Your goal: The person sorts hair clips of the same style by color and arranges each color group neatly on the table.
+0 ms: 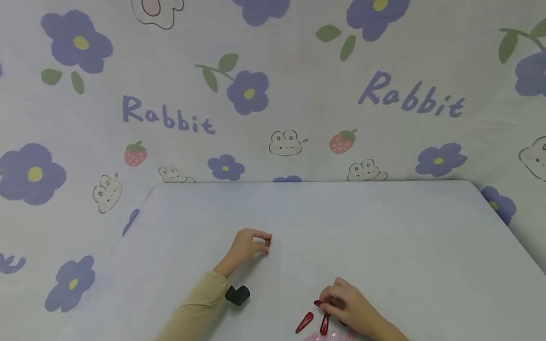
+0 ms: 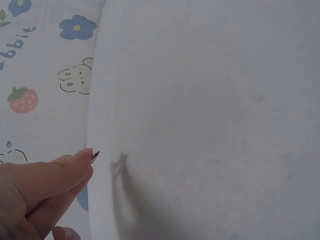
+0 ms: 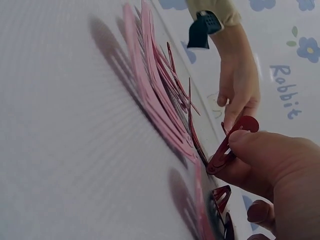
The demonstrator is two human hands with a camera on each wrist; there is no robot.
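Note:
My left hand (image 1: 244,247) is over the middle of the white table, thumb and fingertips pinching a dark red hair clip (image 1: 268,242). Only the tip of that clip shows past the thumb in the left wrist view. Nearer the front edge, my right hand (image 1: 347,305) pinches another dark red hair clip (image 3: 248,124), its rounded end sticking out beyond the thumb. Beside this hand lie red hair clips (image 1: 304,322), one of them (image 1: 324,325) just below the fingers. Several pink hair clips (image 3: 152,97) lie close by, partly cut off at the head view's bottom edge.
The white table (image 1: 384,227) reaches back to a cloth backdrop (image 1: 307,85) printed with flowers, rabbits and strawberries. A black wrist device (image 1: 237,295) sits at the left sleeve (image 1: 198,303). The table's right edge slopes down toward the right side of the head view.

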